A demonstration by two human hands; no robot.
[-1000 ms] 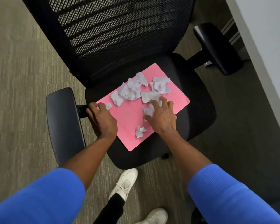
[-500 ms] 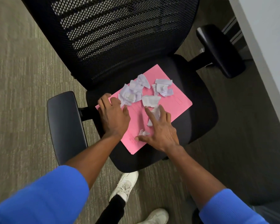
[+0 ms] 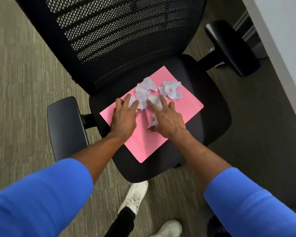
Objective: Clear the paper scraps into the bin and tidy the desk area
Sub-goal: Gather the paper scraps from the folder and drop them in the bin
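Covering paper scraps (image 3: pixel 144 93), left hand (image 3: pixel 124 117), right hand (image 3: pixel 168 119)

Black mesh office chair (image 3: pixel 126 40), pink folder (image 3: pixel 186 106) on seat; white sneakers (image 3: pixel 135 194); grey carpet (image 3: pixel 24 65).

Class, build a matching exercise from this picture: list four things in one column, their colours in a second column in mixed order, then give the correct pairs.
Things
1. folder
2. paper scraps
3. office chair
4. sleeves

Colours
A. blue
B. black
C. pink
D. pale white-lilac

Pairs: 1-C, 2-D, 3-B, 4-A
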